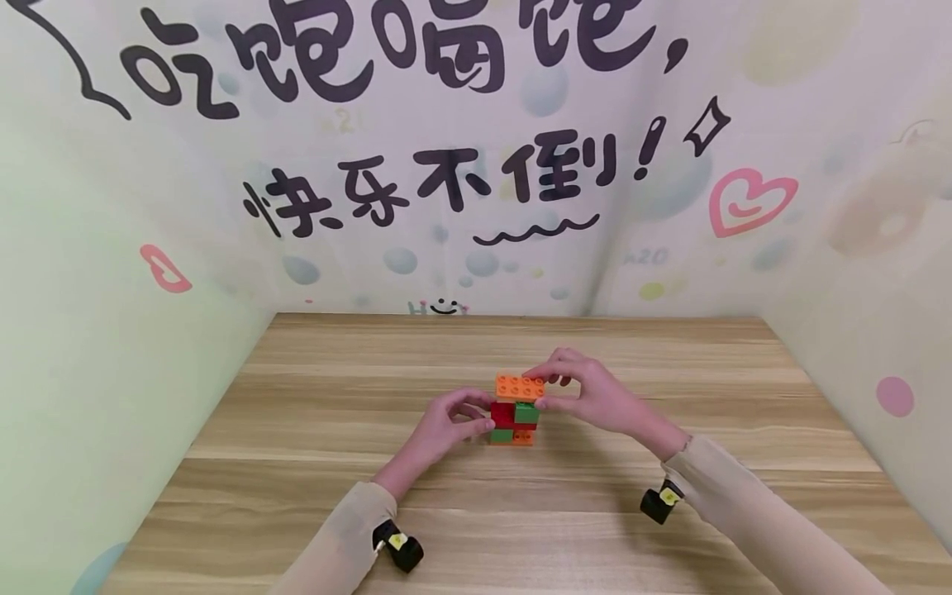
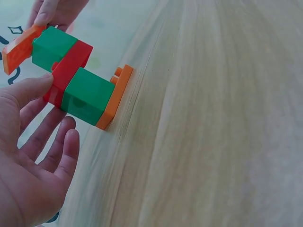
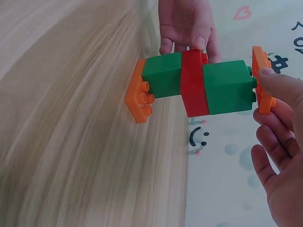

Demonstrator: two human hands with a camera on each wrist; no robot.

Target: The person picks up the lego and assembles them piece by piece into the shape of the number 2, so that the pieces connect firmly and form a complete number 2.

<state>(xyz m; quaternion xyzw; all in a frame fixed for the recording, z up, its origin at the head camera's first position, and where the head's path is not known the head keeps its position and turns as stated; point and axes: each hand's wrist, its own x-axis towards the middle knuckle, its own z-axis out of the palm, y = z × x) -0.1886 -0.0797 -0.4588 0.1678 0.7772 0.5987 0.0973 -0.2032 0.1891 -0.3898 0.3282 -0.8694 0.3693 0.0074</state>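
Note:
A small stack of toy building bricks stands on the table. Its base is a flat orange brick [image 3: 135,97] with bare studs on one side, under a lower green brick [image 2: 88,96]. Across that lies a red brick [image 3: 193,87], with an upper green brick [image 3: 227,87] on one end. My left hand [image 1: 445,423] steadies the stack, thumb and index finger at the red brick's end. Between thumb and fingers, my right hand [image 1: 591,395] pinches a thin orange brick [image 1: 513,387], held level right above the upper green brick's studs, which still show below it.
The wood-grain table [image 1: 312,463] runs back to a printed wall cloth [image 1: 357,273] with black lettering. Pale side walls flank the table. A small black camera hangs on each sleeve's wrist.

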